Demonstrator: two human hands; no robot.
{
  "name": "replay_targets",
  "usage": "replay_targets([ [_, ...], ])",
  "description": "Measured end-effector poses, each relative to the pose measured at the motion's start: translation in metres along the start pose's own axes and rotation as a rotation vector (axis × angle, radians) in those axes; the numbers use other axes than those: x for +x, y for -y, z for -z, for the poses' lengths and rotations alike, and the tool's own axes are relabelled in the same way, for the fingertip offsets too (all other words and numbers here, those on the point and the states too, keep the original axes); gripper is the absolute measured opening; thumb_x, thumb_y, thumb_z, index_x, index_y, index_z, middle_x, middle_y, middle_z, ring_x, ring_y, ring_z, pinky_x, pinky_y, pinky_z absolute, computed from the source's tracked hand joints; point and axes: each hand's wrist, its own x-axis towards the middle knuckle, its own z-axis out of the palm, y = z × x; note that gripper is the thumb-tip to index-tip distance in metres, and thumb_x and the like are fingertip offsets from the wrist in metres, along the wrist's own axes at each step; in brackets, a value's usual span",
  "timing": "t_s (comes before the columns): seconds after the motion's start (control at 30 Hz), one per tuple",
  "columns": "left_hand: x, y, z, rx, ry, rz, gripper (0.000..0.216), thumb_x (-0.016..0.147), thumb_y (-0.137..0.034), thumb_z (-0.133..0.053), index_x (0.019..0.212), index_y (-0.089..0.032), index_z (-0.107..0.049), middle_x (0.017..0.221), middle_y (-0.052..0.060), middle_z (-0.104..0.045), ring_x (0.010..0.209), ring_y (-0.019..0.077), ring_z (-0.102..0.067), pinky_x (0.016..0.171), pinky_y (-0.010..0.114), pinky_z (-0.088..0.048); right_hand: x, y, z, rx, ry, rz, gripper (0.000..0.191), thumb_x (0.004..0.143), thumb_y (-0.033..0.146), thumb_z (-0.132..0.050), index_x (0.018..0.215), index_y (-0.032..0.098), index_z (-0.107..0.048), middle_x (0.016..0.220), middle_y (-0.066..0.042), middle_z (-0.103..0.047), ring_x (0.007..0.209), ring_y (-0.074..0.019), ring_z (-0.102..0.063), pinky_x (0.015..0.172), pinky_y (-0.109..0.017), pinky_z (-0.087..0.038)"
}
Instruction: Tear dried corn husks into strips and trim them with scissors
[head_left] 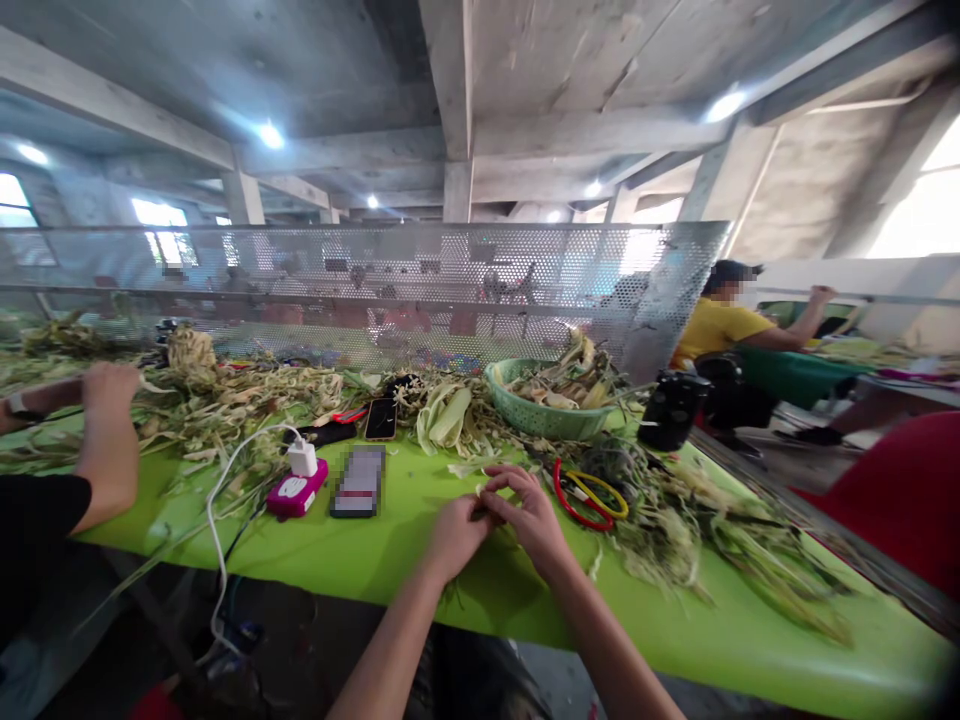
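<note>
My left hand (459,532) and my right hand (531,512) meet over the green table, fingers pinched together. A small pale bit shows at the fingertips, but what they hold is mostly hidden. Right of my right hand lie a red loop (564,506) and a yellow loop (611,490), like scissor handles. Beyond my hands rests a pale green corn husk (444,418) among loose dry husks. A green basket (551,415) holding husks stands behind to the right. To the left of my left hand is a phone (358,482) lying flat, its screen lit.
A pink power socket (298,488) carries a white charger (301,457) whose cable hangs over the table's front edge. Husk piles (255,395) line the back below a perforated metal screen (420,280). A co-worker's arm (109,440) is at left; a person in yellow (724,325) sits at right.
</note>
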Motion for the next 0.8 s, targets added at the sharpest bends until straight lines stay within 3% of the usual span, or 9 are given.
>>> replay_targets([
  [0.33, -0.007, -0.003, -0.002, -0.065, 0.088, 0.037, 0.008, 0.059, -0.028, -0.073, 0.057, -0.024, -0.067, 0.062, 0.003, -0.065, 0.067, 0.0241, -0.058, 0.066, 0.030, -0.043, 0.000, -0.009, 0.001, 0.057, -0.098, 0.017, 0.014, 0.074, 0.034, -0.064, 0.068, 0.021, -0.063, 0.085, -0.004, -0.064, 0.088, -0.0238, -0.056, 0.087, -0.038, -0.039],
  [0.43, -0.007, -0.007, -0.001, -0.095, 0.099, 0.046, 0.013, 0.062, -0.035, -0.073, 0.061, -0.023, -0.067, 0.064, 0.003, -0.066, 0.068, 0.0232, -0.058, 0.066, 0.029, -0.042, 0.000, -0.010, 0.000, 0.089, -0.135, -0.009, 0.016, 0.075, 0.037, -0.064, 0.073, 0.021, -0.064, 0.087, -0.005, -0.064, 0.089, -0.0239, -0.055, 0.086, -0.038, -0.040],
  [0.6, -0.004, -0.010, 0.003, -0.337, 0.023, 0.100, 0.033, 0.080, -0.048, -0.055, 0.083, -0.019, -0.072, 0.082, 0.006, -0.069, 0.080, 0.0210, -0.060, 0.076, 0.029, -0.042, 0.000, -0.005, -0.001, 0.262, -0.269, -0.157, 0.035, 0.077, 0.046, -0.063, 0.102, 0.021, -0.060, 0.096, -0.006, -0.063, 0.086, -0.0218, -0.056, 0.078, -0.033, -0.044],
  [0.8, -0.001, -0.004, 0.008, -0.526, -0.102, 0.175, 0.030, 0.072, -0.041, -0.067, 0.090, -0.017, -0.070, 0.076, 0.002, -0.066, 0.069, 0.0145, -0.055, 0.066, 0.025, -0.040, -0.003, -0.003, -0.002, 0.248, -0.053, -0.197, 0.034, 0.072, 0.051, -0.068, 0.080, 0.017, -0.065, 0.078, -0.006, -0.066, 0.075, -0.0221, -0.059, 0.069, -0.032, -0.045],
])
